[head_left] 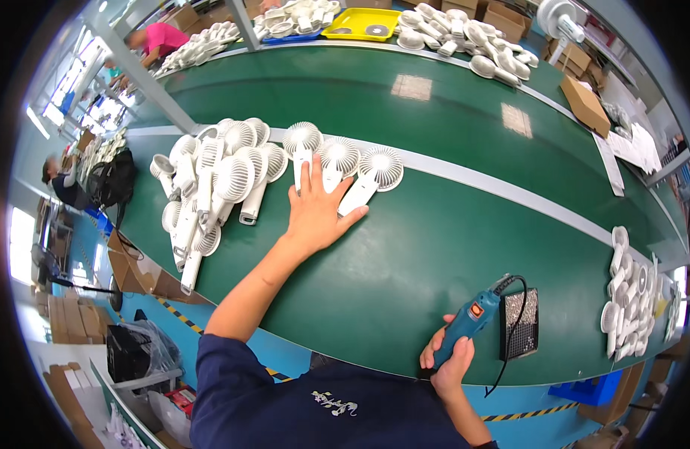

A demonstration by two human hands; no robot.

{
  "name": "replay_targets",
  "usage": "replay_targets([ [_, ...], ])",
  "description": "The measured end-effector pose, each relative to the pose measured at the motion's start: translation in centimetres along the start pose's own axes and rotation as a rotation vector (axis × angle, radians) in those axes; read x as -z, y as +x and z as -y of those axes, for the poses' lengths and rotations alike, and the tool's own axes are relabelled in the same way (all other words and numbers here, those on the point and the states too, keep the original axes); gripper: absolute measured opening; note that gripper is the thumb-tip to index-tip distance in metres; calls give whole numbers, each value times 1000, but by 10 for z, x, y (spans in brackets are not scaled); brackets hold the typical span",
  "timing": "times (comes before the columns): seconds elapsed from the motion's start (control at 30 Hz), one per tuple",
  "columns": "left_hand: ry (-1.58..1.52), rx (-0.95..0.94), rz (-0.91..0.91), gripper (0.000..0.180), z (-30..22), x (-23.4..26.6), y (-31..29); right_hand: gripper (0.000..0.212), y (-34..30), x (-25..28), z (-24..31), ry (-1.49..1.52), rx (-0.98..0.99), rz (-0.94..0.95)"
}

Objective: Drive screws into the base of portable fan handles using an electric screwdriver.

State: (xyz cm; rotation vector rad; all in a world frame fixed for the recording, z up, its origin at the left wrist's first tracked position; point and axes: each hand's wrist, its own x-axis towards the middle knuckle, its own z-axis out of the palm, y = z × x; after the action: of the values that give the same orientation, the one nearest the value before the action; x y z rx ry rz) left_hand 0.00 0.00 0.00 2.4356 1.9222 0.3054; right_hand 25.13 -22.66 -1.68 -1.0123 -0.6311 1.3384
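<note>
Three white handheld fans lie in a row on the green work surface: a left fan (302,137), a middle fan (339,155) and a right fan (381,168). Over their handles rests my left hand (315,213), fingers spread; it touches them, but whether it presses on any one is hard to tell. My right hand (453,356) is wrapped round a teal electric screwdriver (470,320) with a black cable, near the front edge. Beside it lies a black tray (535,340) of small metal screws.
A heap of white fans (232,178) lies to the left, and another pile (626,299) at the far right. A pale rail (472,178) runs along the surface behind the row. Across it stand more fans (502,56), a yellow tray (336,31) and a cardboard piece (584,105).
</note>
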Motion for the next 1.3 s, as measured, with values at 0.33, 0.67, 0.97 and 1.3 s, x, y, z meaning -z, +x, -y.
replay_targets([
  [0.33,-35,19,-7,75,-106,10,-105,72,-10,19,58,41,150,19],
  [0.67,-254,-297,137,81,-145,29,-144,82,7,101,149,-67,1154,-104],
  [0.97,-43,-977,231,73,-124,22,-78,83,33,114,98,105,954,-128],
  [1.3,-208,-726,226,70,-173,16,-97,79,38,101,102,95,950,-299],
])
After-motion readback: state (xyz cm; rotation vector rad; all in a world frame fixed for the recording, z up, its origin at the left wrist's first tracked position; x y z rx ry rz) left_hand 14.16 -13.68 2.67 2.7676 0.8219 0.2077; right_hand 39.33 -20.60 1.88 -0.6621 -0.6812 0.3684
